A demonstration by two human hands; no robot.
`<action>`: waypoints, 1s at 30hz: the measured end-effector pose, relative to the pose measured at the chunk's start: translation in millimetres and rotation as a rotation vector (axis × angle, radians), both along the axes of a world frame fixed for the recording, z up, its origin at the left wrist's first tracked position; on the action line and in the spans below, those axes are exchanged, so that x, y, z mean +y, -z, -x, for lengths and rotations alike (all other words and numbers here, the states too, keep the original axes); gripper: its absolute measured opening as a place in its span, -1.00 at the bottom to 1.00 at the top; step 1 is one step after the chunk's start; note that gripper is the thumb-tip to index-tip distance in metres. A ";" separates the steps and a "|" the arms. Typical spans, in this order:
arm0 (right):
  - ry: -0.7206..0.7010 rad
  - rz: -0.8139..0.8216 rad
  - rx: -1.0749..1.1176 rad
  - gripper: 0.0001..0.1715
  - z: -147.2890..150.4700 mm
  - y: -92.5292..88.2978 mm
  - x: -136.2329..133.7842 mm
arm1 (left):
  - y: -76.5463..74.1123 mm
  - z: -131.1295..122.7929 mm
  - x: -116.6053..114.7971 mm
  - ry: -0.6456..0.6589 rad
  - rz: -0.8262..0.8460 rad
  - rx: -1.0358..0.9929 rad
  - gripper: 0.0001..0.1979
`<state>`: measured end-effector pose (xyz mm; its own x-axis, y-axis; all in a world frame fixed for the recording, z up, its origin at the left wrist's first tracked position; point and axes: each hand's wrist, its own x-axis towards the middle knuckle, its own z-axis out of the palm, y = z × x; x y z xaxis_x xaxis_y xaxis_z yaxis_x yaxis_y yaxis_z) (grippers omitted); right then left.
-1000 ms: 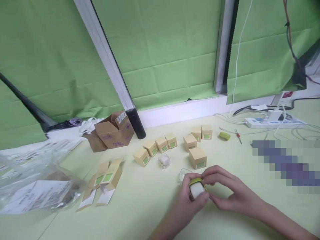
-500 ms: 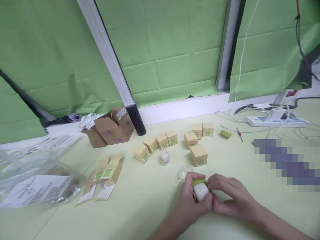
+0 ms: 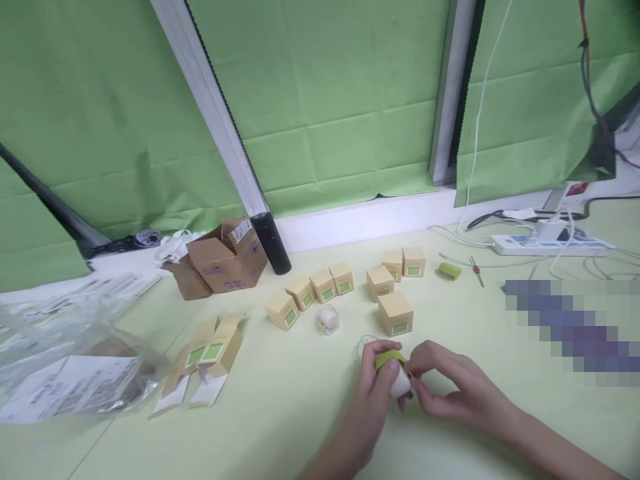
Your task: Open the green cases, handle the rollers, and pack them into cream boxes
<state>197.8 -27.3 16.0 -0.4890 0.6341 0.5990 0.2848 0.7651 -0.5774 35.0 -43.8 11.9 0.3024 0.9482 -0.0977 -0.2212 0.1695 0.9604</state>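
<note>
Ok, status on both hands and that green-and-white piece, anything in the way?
Left hand gripping green-and-white piece. Right hand at its side, fingertips close together, pinch unclear. Clear plastic shell just beyond left hand, partly hidden.

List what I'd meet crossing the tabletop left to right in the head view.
Clear plastic bag, opened cartons, black cylinder, clear case, white item in the left hand, green piece, red-marked tool, white power strip.

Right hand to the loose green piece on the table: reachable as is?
Probably yes: bare tabletop lies between the right hand and the green piece, the nearest box sitting left of that path. But the hand is at the white-and-green item, so it would likely leave that first.
</note>
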 end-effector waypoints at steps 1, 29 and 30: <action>0.007 -0.037 -0.003 -0.71 0.9 0.8 0.0 | -0.8 -0.9 0.0 -0.013 0.033 -0.035 -0.73; -0.082 0.400 0.025 -0.37 1.4 5.1 -1.1 | 1.1 9.6 4.3 0.168 0.191 -0.419 -0.50; -0.066 0.435 0.040 -0.41 1.9 4.8 -1.6 | 0.9 10.1 5.4 0.184 0.162 -0.414 -0.51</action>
<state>195.9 -28.9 11.2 -0.5190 0.7994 0.3025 0.2147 0.4645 -0.8592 24.9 -38.5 11.1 0.5087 0.8576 -0.0758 -0.5315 0.3821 0.7559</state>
